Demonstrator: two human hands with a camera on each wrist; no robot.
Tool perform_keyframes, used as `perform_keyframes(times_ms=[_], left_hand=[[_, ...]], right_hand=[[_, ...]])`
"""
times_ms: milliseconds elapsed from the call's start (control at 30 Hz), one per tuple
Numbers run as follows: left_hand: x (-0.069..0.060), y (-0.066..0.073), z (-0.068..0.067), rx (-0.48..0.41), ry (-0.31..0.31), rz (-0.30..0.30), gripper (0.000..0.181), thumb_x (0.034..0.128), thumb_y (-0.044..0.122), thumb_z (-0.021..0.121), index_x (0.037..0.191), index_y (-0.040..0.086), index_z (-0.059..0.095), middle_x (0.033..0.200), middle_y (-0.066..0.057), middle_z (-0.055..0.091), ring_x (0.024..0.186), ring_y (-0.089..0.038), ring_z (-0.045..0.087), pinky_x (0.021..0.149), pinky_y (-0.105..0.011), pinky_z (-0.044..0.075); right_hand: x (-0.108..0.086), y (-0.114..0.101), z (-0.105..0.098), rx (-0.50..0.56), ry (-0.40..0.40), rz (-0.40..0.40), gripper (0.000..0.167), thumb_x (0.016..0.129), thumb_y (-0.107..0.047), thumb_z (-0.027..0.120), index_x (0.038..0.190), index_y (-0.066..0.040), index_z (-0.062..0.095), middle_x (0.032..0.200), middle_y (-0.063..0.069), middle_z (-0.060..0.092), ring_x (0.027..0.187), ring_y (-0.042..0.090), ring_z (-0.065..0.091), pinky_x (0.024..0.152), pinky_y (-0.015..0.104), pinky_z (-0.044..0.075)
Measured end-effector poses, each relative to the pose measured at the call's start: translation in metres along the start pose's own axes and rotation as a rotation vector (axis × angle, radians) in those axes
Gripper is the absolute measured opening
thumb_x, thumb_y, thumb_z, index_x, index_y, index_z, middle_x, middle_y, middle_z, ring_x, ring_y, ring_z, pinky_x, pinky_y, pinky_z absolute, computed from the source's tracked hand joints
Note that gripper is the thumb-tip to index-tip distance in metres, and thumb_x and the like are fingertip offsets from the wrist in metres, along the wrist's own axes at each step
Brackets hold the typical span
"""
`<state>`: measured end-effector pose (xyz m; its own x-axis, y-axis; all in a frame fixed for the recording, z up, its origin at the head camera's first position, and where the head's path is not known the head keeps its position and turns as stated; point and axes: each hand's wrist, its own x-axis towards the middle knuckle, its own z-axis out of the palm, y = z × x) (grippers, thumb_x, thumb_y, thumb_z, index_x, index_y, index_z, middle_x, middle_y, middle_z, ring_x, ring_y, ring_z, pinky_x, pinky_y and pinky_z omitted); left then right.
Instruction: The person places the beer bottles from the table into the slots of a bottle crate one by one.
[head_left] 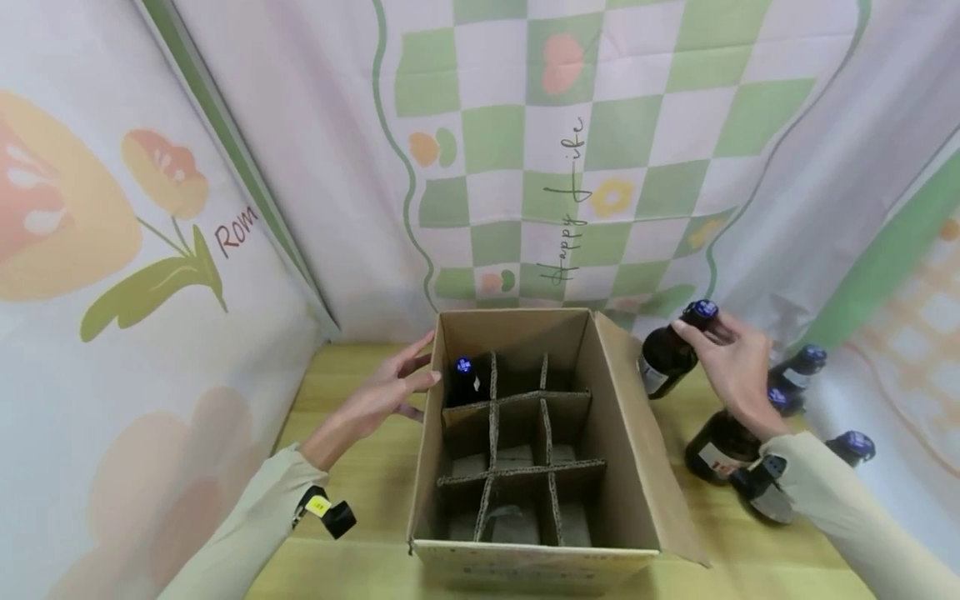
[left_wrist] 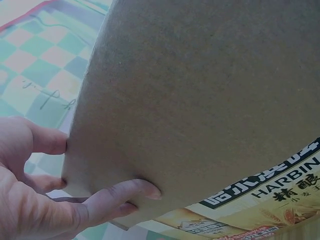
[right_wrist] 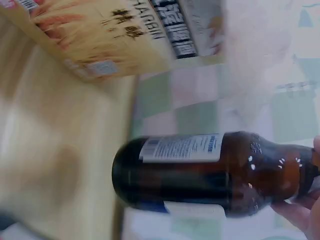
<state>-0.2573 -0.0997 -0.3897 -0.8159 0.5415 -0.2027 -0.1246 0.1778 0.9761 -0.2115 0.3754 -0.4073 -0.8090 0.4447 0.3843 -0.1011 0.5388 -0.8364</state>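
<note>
My right hand [head_left: 738,362] grips a brown glass beer bottle [head_left: 666,362] by its neck, just right of the cardboard box [head_left: 622,433]. The bottle has a blue cap and tilts; in the right wrist view the same bottle [right_wrist: 185,175] shows its white back label, with only some fingers at the neck. My left hand [head_left: 386,387] touches the box's left side near its far corner. In the left wrist view its fingers [left_wrist: 120,195] lie against plain brown cardboard [left_wrist: 200,100]. Inside the box, a blue-capped bottle [head_left: 463,367] stands in the far left compartment.
Cardboard dividers [head_left: 517,472] split the box into several compartments. The right flap [head_left: 660,450] leans outward. More bottles [head_left: 722,450] stand on the wooden table [head_left: 352,483] under and beyond my right forearm. A patterned curtain [head_left: 495,142] hangs behind.
</note>
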Motion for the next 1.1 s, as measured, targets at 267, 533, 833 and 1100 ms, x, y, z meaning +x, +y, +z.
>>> perform_keyframes(times_ms=[267, 533, 833, 1100], left_hand=[[0.003, 0.001, -0.001, -0.004, -0.014, -0.005, 0.082, 0.105, 0.012, 0.057, 0.17, 0.027, 0.009, 0.174, -0.021, 0.01, 0.15, -0.049, 0.036, 0.07, -0.034, 0.064], [0.001, -0.001, -0.004, -0.003, -0.002, -0.003, 0.082, 0.1047, 0.012, 0.058, 0.17, 0.026, 0.01, 0.174, -0.021, 0.01, 0.149, -0.049, 0.036, 0.068, -0.032, 0.064], [0.003, -0.003, 0.001, -0.01, -0.004, -0.008, 0.083, 0.1039, 0.011, 0.059, 0.17, 0.026, 0.011, 0.174, -0.02, 0.011, 0.148, -0.049, 0.038, 0.068, -0.034, 0.065], [0.008, 0.001, 0.006, -0.003, -0.002, 0.013, 0.083, 0.1034, 0.011, 0.059, 0.17, 0.027, 0.011, 0.174, -0.019, 0.011, 0.147, -0.048, 0.041, 0.068, -0.034, 0.065]], right_hand=[[0.018, -0.05, -0.018, 0.115, 0.11, -0.044, 0.035, 0.092, -0.021, 0.084, 0.12, -0.003, 0.076, 0.088, -0.029, 0.073, 0.078, -0.006, 0.07, 0.073, 0.005, 0.055], [0.027, -0.097, -0.027, 0.203, 0.154, -0.131, 0.031, 0.09, -0.016, 0.085, 0.115, 0.001, 0.078, 0.089, -0.019, 0.078, 0.077, -0.001, 0.073, 0.075, 0.008, 0.056], [0.017, -0.144, -0.022, 0.215, 0.12, -0.18, 0.029, 0.088, -0.015, 0.086, 0.114, -0.002, 0.08, 0.091, -0.016, 0.079, 0.08, 0.001, 0.074, 0.075, 0.009, 0.056], [0.012, -0.174, -0.008, 0.227, 0.015, -0.248, 0.033, 0.091, -0.019, 0.084, 0.12, -0.003, 0.078, 0.1, -0.013, 0.08, 0.088, 0.004, 0.075, 0.081, 0.011, 0.057]])
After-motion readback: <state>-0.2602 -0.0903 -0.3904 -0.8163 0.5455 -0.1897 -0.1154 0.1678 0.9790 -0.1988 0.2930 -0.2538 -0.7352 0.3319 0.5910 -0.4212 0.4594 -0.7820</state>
